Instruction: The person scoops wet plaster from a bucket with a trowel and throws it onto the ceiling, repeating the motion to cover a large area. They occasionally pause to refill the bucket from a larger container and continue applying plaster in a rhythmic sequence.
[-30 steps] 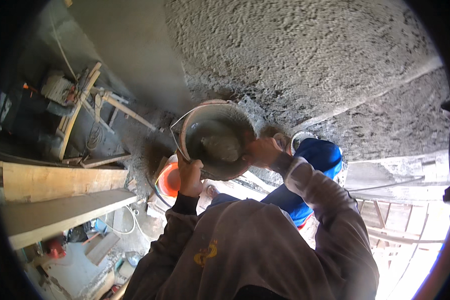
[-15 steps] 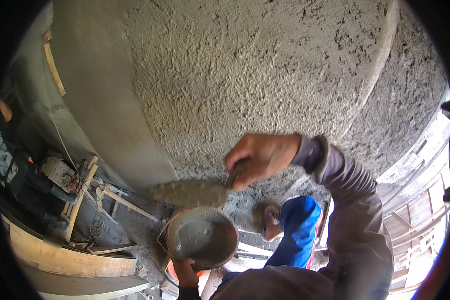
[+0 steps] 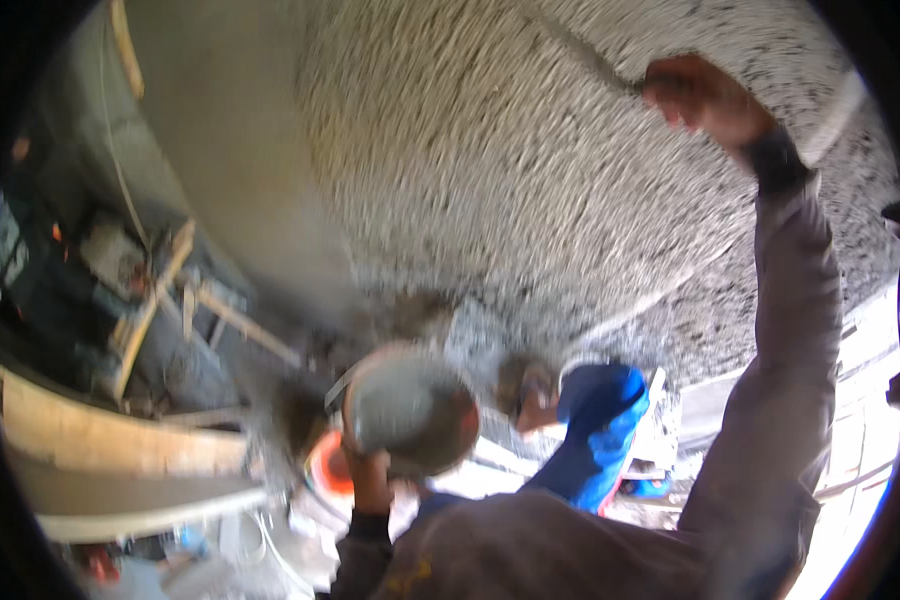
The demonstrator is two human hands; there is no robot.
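My right hand (image 3: 695, 95) is raised high against the wall, closed round the handle of a trowel (image 3: 590, 55). The blade shows as a thin, blurred edge lying along the rough plaster wall (image 3: 470, 160). Low down, my left hand (image 3: 372, 478) grips the near rim of a round bucket (image 3: 473, 432). Wet grey mortar (image 3: 395, 395) lies inside it, and the bucket is tilted so its mouth faces me. Motion smears much of the picture.
Smooth grey plaster (image 3: 235, 130) covers the wall's left part. Timber pieces (image 3: 155, 305) stand at left near a dark-clothed person (image 3: 45, 270). A curved wooden board (image 3: 120, 430) lies lower left. An orange bucket (image 3: 332, 463) sits below my left hand. My blue-trousered leg (image 3: 595, 430) is bent.
My right hand has swung up and to the right with the trowel, from just above the bucket to high on the wall. My left hand still holds the bucket. The view has shifted.
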